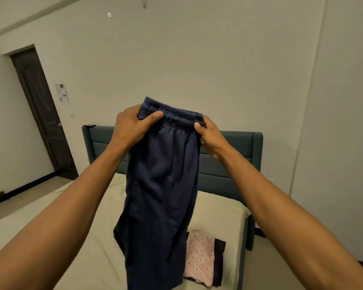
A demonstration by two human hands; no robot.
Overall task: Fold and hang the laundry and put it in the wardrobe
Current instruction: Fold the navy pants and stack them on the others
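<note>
both hands, left (132, 126) and right (210, 136), fingers clamped on the waistband of navy trousers (161, 195), hung upright above the bed (218, 214); 2 folded garments (201, 258) lie beneath.

The navy trousers (161, 185) run off the bottom edge, so their hems cannot be seen, and they cover part of the bed (88, 237) and its teal headboard (228, 155). The fingers of the left hand (132, 126) and right hand (210, 135) are hidden behind the waistband. A dark garment (219, 260) lies mostly under the pink floral one (199, 258); the print on the wall paper (63, 94) is too small to read
</note>
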